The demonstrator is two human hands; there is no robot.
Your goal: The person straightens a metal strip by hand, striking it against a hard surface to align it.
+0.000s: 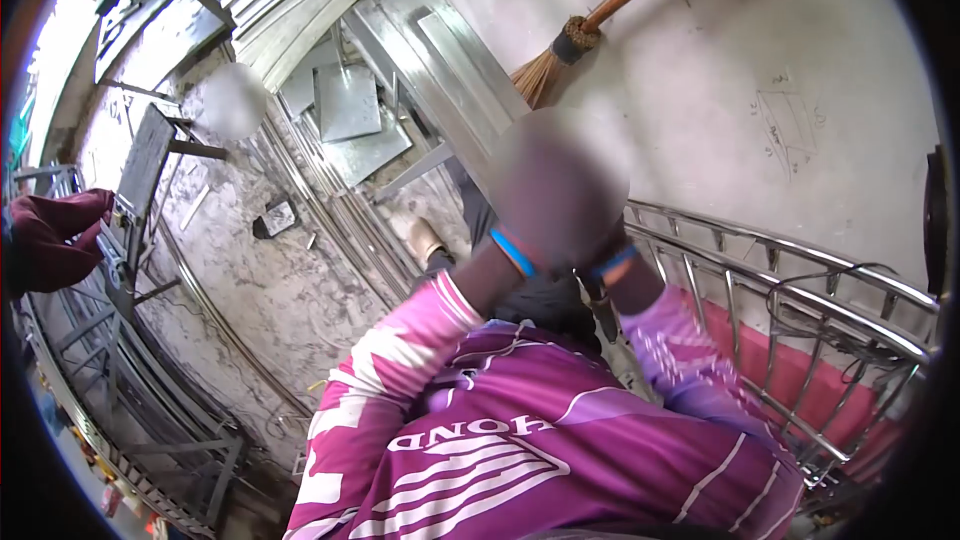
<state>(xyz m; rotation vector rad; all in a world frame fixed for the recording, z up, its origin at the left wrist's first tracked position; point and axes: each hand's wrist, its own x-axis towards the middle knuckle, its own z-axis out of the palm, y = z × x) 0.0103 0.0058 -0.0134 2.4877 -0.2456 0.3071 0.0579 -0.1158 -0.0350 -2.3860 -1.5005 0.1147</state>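
Observation:
My left hand (540, 210) and my right hand (598, 230) are raised close together in front of my chest. A heavy blur covers both, so their fingers and anything between them cannot be made out. A blue band circles my left wrist; a blue and orange band is on the right one. Both forearms come out of pink and purple sleeves. Below them is my purple printed shirt (520, 440). To the right of my right hand stands a shiny metal railing (780, 250).
A broom (572, 40) leans by the pale wall, which bears a pencilled sketch (788, 130). Metal sheets (347, 105) and long bars (350, 230) lie on the stained floor. At left are metal frames (140, 170) and a maroon cloth (62, 240). A light shoe (425, 240) shows.

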